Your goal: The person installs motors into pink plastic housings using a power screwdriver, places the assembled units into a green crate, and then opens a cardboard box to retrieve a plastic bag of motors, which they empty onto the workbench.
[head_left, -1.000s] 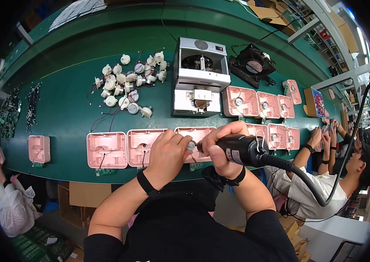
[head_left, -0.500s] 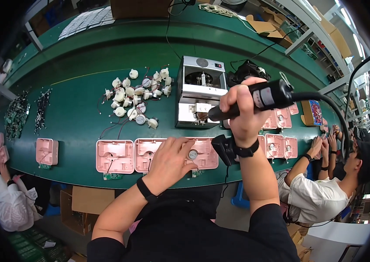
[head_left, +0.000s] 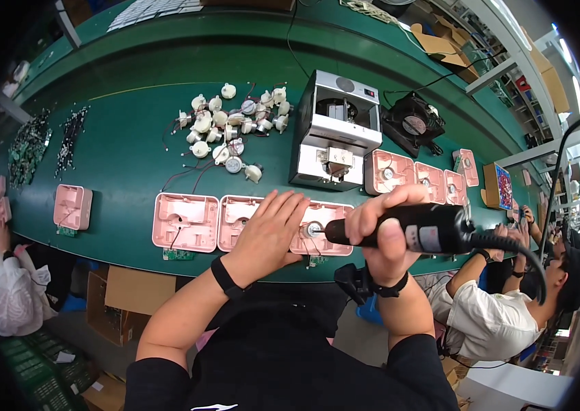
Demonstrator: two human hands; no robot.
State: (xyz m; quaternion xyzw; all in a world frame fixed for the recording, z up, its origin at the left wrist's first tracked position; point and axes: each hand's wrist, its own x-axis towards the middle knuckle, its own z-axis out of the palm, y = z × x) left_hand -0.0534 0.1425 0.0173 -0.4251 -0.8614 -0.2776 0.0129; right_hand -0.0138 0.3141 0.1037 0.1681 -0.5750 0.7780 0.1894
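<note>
My right hand (head_left: 394, 236) is wrapped round a black electric screwdriver (head_left: 434, 228) with a coiled cable, held nearly level. Its thin bit points left and meets the round silver motor (head_left: 313, 229) in a pink plastic housing (head_left: 338, 244); whether it sits on a screw is too small to tell. Across the left part of that housing lies my left hand (head_left: 268, 229), fingers stretched out and close together, thumb by the near rim. A small green circuit board (head_left: 317, 261) sticks out at the housing's near edge. Two more pink housings (head_left: 185, 240) stand in line to the left.
Behind the housings stands a silver screw feeder (head_left: 334, 130), beside a black fan (head_left: 413, 123). White-capped motors (head_left: 218, 123) with wires lie heaped on the green table (head_left: 125, 157). More pink housings (head_left: 389, 161) stand at right, near a co-worker (head_left: 495, 308). Circuit boards (head_left: 28, 154) are piled far left.
The screwdriver has come from the screw feeder's front, nearer and down to the motor in the housing. My left hand has slid slightly on the housing, its fingers closer together. The view has shifted.
</note>
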